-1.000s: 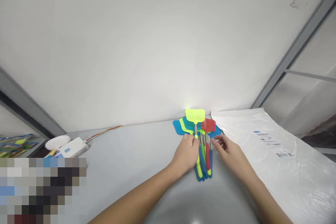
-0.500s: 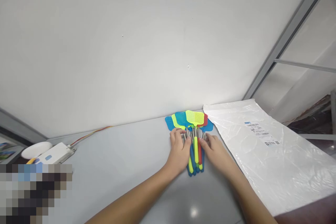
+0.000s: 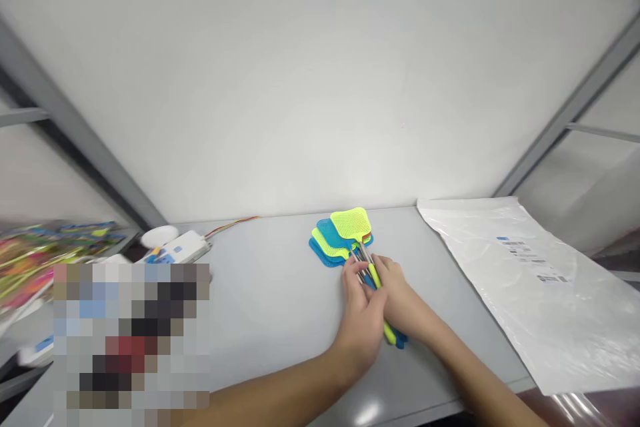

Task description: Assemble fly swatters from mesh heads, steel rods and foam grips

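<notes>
A bundle of fly swatters (image 3: 351, 224) with yellow-green and blue mesh heads lies fanned on the grey table, heads toward the wall. A sliver of red shows under the top yellow-green head. My left hand (image 3: 363, 317) is closed around the metal shafts and handles from the left. From the right, my right hand (image 3: 397, 290) grips the same bundle, its fingers partly hidden behind the handles. Yellow-green and blue handle ends stick out below my hands, pointing down and to the right.
A large white plastic mailer (image 3: 520, 280) with a printed label lies on the right. At the left are a white power strip (image 3: 187, 247), a white round object (image 3: 160, 236) and thin coloured wires. Many colourful swatters (image 3: 50, 253) lie piled beyond the left frame post. A white wall stands behind.
The swatters have been gathered closer together and tilted, heads now to the upper left. My hands have closed in around the handles. The view has swung left.
</notes>
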`<state>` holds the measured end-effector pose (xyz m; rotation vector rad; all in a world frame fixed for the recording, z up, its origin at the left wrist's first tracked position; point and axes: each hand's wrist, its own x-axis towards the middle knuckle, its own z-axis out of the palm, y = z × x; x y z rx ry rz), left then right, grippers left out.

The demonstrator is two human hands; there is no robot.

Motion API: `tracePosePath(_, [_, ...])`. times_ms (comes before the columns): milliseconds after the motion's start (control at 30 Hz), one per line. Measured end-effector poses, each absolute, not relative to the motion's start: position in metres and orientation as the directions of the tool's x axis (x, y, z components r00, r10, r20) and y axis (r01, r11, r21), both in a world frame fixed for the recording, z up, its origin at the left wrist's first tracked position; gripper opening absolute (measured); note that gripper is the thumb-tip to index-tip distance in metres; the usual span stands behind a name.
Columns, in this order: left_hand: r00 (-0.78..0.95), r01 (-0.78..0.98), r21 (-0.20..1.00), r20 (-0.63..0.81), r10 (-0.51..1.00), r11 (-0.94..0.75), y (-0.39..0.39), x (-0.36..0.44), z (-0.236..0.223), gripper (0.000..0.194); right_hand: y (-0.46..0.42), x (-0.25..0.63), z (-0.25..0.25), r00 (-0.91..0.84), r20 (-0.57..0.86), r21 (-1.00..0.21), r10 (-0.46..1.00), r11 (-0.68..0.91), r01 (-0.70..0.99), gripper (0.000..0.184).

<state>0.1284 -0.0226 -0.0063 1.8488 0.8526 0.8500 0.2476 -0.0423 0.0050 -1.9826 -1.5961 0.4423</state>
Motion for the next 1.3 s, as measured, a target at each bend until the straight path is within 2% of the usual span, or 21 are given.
tracePosePath(67, [0.466,0.28,0.902,0.172,0.868,-0.329,-0.027,0.092,-0.002,0.038,-0.041,0.23,0.014,0.075,0.069,-0.62,0.995,-0.016,0.784,0.054])
tracePosePath(133, [0.499,0.391,0.801,0.229,0.836,-0.453,-0.026,0.058,0.006,0.047,-0.035,0.216,0.025,-0.104,0.05,-0.63,0.993,0.112,0.769,0.053])
tracePosePath(167, [0.558,0.446,0.7,0.27,0.785,-0.558,-0.022,0.043,0.011,0.053,-0.031,0.209,0.03,-0.178,0.035,-0.629,0.983,0.16,0.761,0.053])
tracePosePath(233, [0.682,0.521,0.422,0.317,0.659,-0.742,-0.007,0.018,0.02,0.063,-0.021,0.2,0.041,-0.283,-0.014,-0.613,0.959,0.216,0.76,0.056])
tracePosePath(300, [0.769,0.538,0.157,0.31,0.559,-0.828,0.014,0.002,0.027,0.074,-0.009,0.195,0.048,-0.358,-0.069,-0.575,0.931,0.256,0.777,0.061])
tracePosePath(400, [0.816,0.539,-0.036,0.272,0.51,-0.842,0.047,-0.009,0.029,0.087,0.005,0.195,0.052,-0.447,-0.109,-0.487,0.888,0.344,0.802,0.06])
tracePosePath(500, [0.832,0.526,-0.061,0.245,0.499,-0.848,0.069,-0.004,0.027,0.092,0.013,0.2,0.046,-0.488,-0.07,-0.38,0.87,0.429,0.819,0.061])
tracePosePath(700, [0.799,0.572,-0.029,0.245,0.549,-0.82,0.087,0.019,0.024,0.072,0.029,0.216,0.02,-0.499,0.13,-0.078,0.857,0.51,0.857,0.053])
tracePosePath(833, [0.77,0.604,-0.011,0.265,0.58,-0.797,0.098,0.023,0.022,0.062,0.051,0.224,0.008,-0.522,0.216,0.042,0.825,0.526,0.849,0.05])
tracePosePath(1067, [0.762,0.617,-0.019,0.268,0.59,-0.787,0.131,0.016,0.016,0.055,0.086,0.221,0.001,-0.501,0.258,0.045,0.826,0.508,0.86,0.041])
tracePosePath(1300, [0.772,0.605,-0.04,0.271,0.574,-0.795,0.156,0.014,0.015,0.061,0.104,0.219,-0.001,-0.473,0.253,0.054,0.844,0.476,0.878,0.048])
